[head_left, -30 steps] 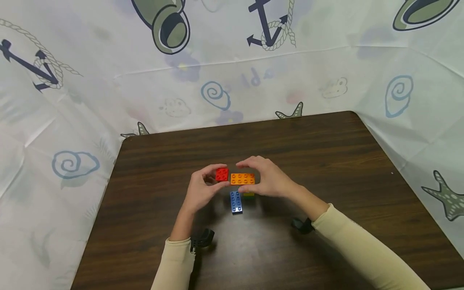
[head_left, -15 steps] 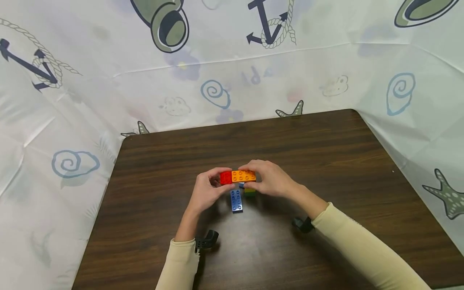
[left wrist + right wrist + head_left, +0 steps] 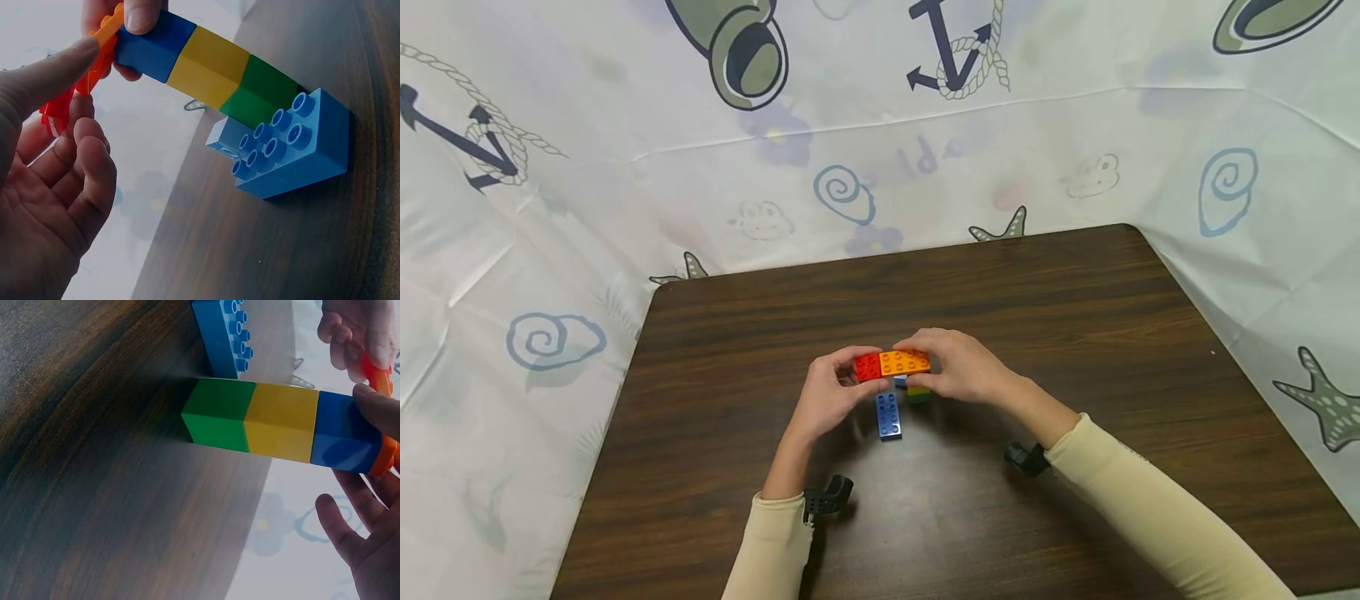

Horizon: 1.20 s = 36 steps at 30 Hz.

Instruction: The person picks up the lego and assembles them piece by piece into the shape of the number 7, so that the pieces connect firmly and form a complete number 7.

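Orange plastic shows from above in the head view as an eight-studded brick (image 3: 904, 362), with the red brick (image 3: 867, 367) meeting its left end; only the wrist views reveal, beneath the orange brick, a dark blue block (image 3: 340, 434), then a yellow block (image 3: 281, 419), then a green block (image 3: 219, 409) lowest, all in one straight column. The left wrist view also shows a pale blue piece (image 3: 226, 136), partly hidden by the light blue brick (image 3: 300, 150), which lies studs up on the wooden table (image 3: 700, 417), nearer the person than the orange brick. Seen from the head, the orange brick and the right thumb cover most of the column, and whether its foot touches the table is hard to tell. Beyond the orange brick, past the table's far edge, hangs a white printed cloth (image 3: 700, 192). Left of the orange brick, the left hand (image 3: 827, 392) pinches the red brick between thumb and forefinger; right of it, the right hand (image 3: 966, 367) pinches the orange brick's right part, thumb on the near side and forefinger on the far side. Both forearms slant in from the near side.
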{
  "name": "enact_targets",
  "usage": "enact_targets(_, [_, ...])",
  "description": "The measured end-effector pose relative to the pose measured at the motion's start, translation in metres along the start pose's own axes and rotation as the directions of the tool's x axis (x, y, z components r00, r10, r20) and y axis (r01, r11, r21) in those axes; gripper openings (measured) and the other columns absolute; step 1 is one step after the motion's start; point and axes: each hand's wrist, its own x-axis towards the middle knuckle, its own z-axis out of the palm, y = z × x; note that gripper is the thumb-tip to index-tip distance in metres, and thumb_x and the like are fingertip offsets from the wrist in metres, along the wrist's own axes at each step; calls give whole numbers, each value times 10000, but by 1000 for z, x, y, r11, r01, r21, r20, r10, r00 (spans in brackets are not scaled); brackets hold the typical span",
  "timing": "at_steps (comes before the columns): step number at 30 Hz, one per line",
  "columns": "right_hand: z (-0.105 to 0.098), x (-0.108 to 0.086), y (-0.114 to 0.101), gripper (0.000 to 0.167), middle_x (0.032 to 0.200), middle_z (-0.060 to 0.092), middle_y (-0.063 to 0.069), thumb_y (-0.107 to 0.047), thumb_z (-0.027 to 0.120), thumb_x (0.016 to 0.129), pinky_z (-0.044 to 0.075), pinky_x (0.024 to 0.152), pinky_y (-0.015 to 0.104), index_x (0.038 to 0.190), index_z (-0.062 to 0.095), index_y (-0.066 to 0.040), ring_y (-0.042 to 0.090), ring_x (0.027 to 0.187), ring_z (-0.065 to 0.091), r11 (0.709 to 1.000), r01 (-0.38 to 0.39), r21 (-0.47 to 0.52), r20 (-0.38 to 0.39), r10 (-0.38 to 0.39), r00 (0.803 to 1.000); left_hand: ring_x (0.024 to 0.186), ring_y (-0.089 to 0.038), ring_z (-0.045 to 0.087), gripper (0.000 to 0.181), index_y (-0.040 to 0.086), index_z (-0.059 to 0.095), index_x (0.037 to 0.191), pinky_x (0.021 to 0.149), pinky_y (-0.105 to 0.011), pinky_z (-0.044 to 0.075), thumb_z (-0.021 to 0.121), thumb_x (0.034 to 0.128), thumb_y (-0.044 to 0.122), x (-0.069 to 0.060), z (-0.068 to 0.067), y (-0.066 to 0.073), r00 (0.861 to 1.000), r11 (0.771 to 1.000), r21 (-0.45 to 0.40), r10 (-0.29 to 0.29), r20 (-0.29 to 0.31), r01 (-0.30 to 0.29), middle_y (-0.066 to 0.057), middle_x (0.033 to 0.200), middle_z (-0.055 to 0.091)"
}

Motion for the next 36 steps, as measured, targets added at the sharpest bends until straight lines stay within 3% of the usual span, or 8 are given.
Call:
enact_targets(5, [0, 0, 0, 485, 1089, 641, -25, -230, 803, 837, 531, 818, 402, 1281, 636, -129, 121, 885, 558, 1000, -5, 7, 2, 5, 1000, 676, -232, 536, 399, 165, 696, 1166, 566, -254, 460, 829, 801, 259, 0, -1, 0, 1000, 1000, -18, 16, 2, -16, -24, 875, 677])
enact_targets(12, [1, 0, -1, 494, 1101, 643, -24, -211, 802, 837, 534, 820, 399, 1290, 629, -115, 118, 887, 558, 1000, -9, 19, 0, 9, 1000, 650, -200, 519, 383, 153, 690, 1166, 544, -246, 438, 821, 815, 236, 0, -1, 0, 1000, 1000, 24, 9, 13, -9, -8, 821, 650])
enact_targets(24, [1, -2, -3, 522, 1123, 633, -20, -241, 795, 845, 530, 818, 374, 1318, 610, -122, 124, 887, 554, 1000, -24, 10, 2, 24, 1000, 712, -219, 525, 403, 141, 692, 1172, 576, -230, 429, 821, 808, 254, 2, -2, 3, 999, 998, 53, 15, 38, -17, -37, 901, 666])
enact_targets(28, [2, -5, -5, 601, 1226, 596, -24, -366, 797, 828, 506, 865, 354, 1349, 582, -159, 136, 1011, 553, 999, 6, -38, -79, -9, 997, 717, -243, 530, 411, 72, 674, 1198, 574, -224, 424, 808, 825, 182, 3, -2, 6, 998, 998, 64, 18, 55, -21, -74, 913, 668])
enact_targets(30, [4, -6, -8, 547, 1186, 613, -19, -367, 803, 818, 513, 830, 343, 1289, 623, -154, 149, 995, 566, 996, 66, -55, -196, -76, 978, 720, -244, 538, 398, 33, 668, 1195, 582, -225, 437, 797, 834, 143, 2, -3, 16, 997, 997, 64, 27, 66, -31, -94, 925, 671])
enact_targets(33, [13, -8, -17, 338, 966, 663, -28, -269, 810, 808, 518, 691, 285, 1089, 700, -117, 128, 812, 601, 969, 217, -116, -355, -245, 902, 710, -245, 547, 368, -4, 667, 1176, 583, -224, 448, 783, 841, 94, 0, -6, 32, 997, 998, 53, 37, 74, -41, -118, 919, 675])
enact_targets(35, [24, -11, -23, 202, 833, 659, -45, -191, 792, 813, 491, 595, 227, 976, 707, -109, 90, 675, 576, 933, 312, -177, -353, -356, 865, 706, -226, 552, 359, -21, 665, 1165, 583, -225, 455, 782, 839, 77, -2, -9, 41, 996, 998, 40, 43, 73, -46, -119, 921, 679])
enact_targets(36, [30, -13, -26, 161, 799, 651, -55, -177, 775, 825, 478, 570, 206, 955, 706, -112, 69, 640, 561, 915, 342, -214, -316, -397, 862, 705, -225, 553, 360, -20, 666, 1163, 580, -223, 453, 783, 837, 75, -3, -9, 43, 997, 998, 37, 39, 72, -42, -117, 919, 680])
